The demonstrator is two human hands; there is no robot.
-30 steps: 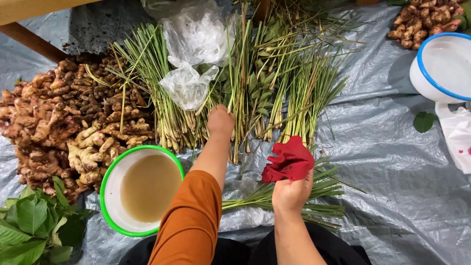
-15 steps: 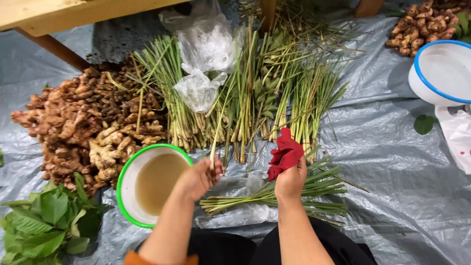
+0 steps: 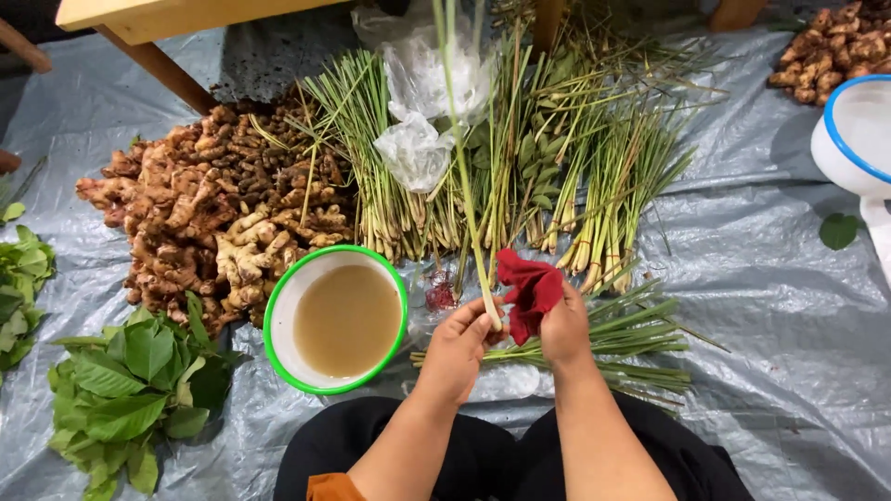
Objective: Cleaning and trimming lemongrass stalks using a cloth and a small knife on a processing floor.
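- The left hand (image 3: 461,340) pinches the pale base of 1 long lemongrass stalk (image 3: 461,167), fingers curled shut around it; the stalk stands nearly upright and runs up past the top edge of the view.
- The right hand (image 3: 563,322) is closed on a crumpled red cloth (image 3: 526,288), which touches the stalk's base just beside the left fingers.
- Risk: the tall stalk is held only at its bottom end, so it can tip or bend sideways and slip out of the pinch.
- Risk: the green-rimmed bowl (image 3: 275,306) of murky brown water sits just beside the left wrist; a nudge from the forearm could slop it onto the grey plastic sheet (image 3: 770,306).
- Risk: the cloth can snag on the stalk's leaf edges and drag it from the fingers.
- Cleaned stalks (image 3: 631,334) lie flat in front of the knees, under the right hand.
- Packages: 2 crumpled clear plastic bags (image 3: 418,148) rest on the lemongrass bundles (image 3: 594,176). No label or sign is visible.
- A ginger pile (image 3: 195,213) lies left of the bundles, green leaves (image 3: 130,390) at lower left, and a blue-rimmed white basin (image 3: 835,139) at the right edge.
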